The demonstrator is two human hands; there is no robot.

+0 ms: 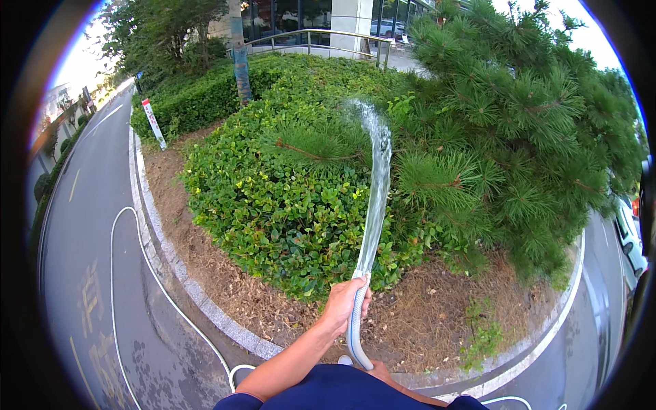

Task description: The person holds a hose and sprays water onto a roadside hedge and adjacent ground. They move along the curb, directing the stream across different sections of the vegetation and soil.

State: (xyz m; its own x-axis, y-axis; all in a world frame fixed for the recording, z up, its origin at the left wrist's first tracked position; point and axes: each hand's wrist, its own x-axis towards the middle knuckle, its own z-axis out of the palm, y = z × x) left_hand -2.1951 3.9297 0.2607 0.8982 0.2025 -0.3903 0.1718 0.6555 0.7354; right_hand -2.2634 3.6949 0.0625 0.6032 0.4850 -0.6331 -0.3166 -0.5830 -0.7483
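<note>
A reinforced plastic garden hose [353,328] with a blue stripe runs up from my waist, its open end pointing away from me. My left hand [347,303] is closed around it just behind that end, the thumb near the rim. Lower down, close against my dark blue shirt, my right hand [379,370] is at the hose, partly hidden; its fingers do not show clearly. A thick stream of water [378,200] leaves the hose and arcs over the low green hedge [287,205], breaking into drops at its far end.
A pine tree [512,128] spreads over the right side. A granite kerb [205,302] curves around the bed. More hose [179,305] loops over the road [92,230] at left. A wrapped trunk [239,61], a white marker post [154,123] and a metal railing [307,36] stand beyond.
</note>
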